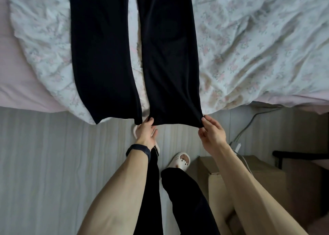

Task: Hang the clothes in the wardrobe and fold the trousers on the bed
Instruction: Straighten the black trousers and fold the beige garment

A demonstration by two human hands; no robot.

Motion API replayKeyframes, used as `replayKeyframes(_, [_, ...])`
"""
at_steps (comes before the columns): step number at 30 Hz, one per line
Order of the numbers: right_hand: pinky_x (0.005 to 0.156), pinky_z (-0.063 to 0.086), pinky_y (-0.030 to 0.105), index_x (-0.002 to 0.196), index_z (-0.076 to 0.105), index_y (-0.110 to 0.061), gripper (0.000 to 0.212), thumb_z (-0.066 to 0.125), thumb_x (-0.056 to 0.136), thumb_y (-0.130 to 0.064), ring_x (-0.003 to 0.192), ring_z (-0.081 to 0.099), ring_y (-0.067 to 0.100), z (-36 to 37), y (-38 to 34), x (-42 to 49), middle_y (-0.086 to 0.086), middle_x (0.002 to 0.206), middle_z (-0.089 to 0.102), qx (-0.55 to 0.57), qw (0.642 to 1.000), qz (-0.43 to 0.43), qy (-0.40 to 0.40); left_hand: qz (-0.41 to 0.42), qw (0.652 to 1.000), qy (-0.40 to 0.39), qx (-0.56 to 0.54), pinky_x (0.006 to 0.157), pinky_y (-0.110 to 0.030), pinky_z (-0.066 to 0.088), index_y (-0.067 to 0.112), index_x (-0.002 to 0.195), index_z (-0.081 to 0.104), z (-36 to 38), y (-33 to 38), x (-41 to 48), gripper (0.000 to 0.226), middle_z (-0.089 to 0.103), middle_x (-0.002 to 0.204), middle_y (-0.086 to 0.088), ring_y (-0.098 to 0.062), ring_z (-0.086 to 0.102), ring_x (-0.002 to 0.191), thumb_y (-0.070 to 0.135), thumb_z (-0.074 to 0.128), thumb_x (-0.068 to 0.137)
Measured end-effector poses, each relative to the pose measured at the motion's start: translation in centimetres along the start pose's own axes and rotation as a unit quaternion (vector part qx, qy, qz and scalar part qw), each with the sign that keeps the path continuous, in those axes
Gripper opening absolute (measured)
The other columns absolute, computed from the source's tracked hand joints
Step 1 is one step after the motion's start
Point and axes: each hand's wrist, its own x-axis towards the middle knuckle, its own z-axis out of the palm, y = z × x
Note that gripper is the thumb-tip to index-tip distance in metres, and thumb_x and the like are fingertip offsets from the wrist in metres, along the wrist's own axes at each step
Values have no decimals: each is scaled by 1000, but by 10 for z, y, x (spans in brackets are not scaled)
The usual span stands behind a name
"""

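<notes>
A pair of black trousers (pixel 101 56) lies flat on the bed (pixel 21 85), spread over a crumpled flowered duvet (pixel 258 47). The two legs run side by side toward the person, with a narrow strip of duvet showing between them. Both hems hang just past the edge of the bed, above the pale floor (pixel 53 163).

Both bare hands are at the hem of the right-hand trouser leg (pixel 169 56). The left grip (pixel 146 132) pinches the hem's left corner between thumb and fingers, just beside the hem of the other leg. The right grip (pixel 212 136) pinches the hem's right corner with its fingertips. The hem edge stretches between the two grips, which sit directly below it, apart by the width of that leg. The other leg is touched by neither hand.

A dark wristband (pixel 138 150) circles the left wrist. Below the hands, the person's own dark trouser legs and a white slipper (pixel 179 160) show on the floor. A cardboard box (pixel 263 174) stands to the right, with a grey cable (pixel 249 126) trailing near it.
</notes>
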Motion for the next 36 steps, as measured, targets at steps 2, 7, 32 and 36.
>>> replayKeyframes(2, [51,45,15,120,65,-3,26,64,95,0,55,48,9,-8,-4,-8,4,81,70,20,1000,-2,4,20,1000,4,21,96,-27,51,22,116,70,-14,-5,-16,23,68,123,-1,-10,62,109,22,72,93])
replayKeyframes(7, [56,48,13,126,62,-5,41,70,87,7,60,60,6,-3,-15,-54,10,100,74,53,998,21,-23,6,998,-12,-63,84,-26,53,16,101,69,-47,-3,-73,6,69,118,-5,-16,62,114,17,63,99])
replayKeyframes(32, [89,57,46,99,64,-20,14,58,101,-33,81,71,20,-64,-5,-113,-1,87,71,-312,923,-208,88,228,897,102,366,79,-30,47,18,109,62,-71,-22,-133,14,68,100,2,-12,62,82,28,57,101])
replayKeyframes(36, [92,58,44,109,68,-7,20,62,100,-24,79,71,20,-66,8,-83,10,95,73,-238,957,-125,111,215,880,72,418,85,-30,48,21,109,60,-68,-32,-112,14,67,103,5,-17,67,93,30,62,98])
